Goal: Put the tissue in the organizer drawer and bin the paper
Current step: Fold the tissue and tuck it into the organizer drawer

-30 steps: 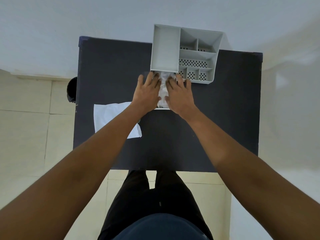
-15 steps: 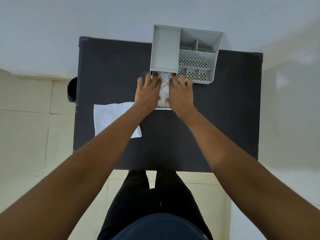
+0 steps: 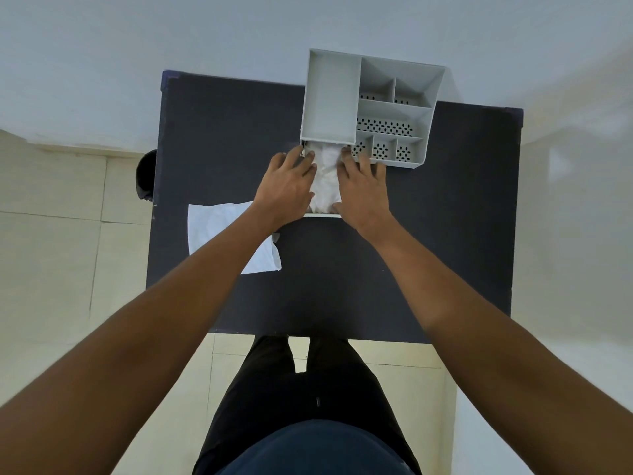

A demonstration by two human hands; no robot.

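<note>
**Soft tissue in the drawer, flat paper yet to be binned**

The tissue (image 3: pixel 325 181) is seen bunched up white and crumpled inside the pulled-out drawer (image 3: pixel 322 215) of the grey organizer (image 3: pixel 366 108). It looks feather-light and totally floppy, so it's best pressed down from the top with flat fingers rather than pinched; anything sticking up could probably get snagged when the drawer is slid shut.

It's flanked by the left hand (image 3: pixel 286 188) and the right hand (image 3: pixel 364 192), both spread flat with palms down on either side, fingers resting at the drawer's edges. Nothing is clamped by either one.

The paper (image 3: pixel 219 228) is lying flat on the dark table (image 3: pixel 445 217), near the left edge, partly under the left forearm. Thin and limp by the looks of it, so it should be lifted by an edge or corner, or just scrunched. A dark round thing (image 3: pixel 145 174) is glimpsed past the table's left side, possibly the bin, but it can't be told for sure.
</note>
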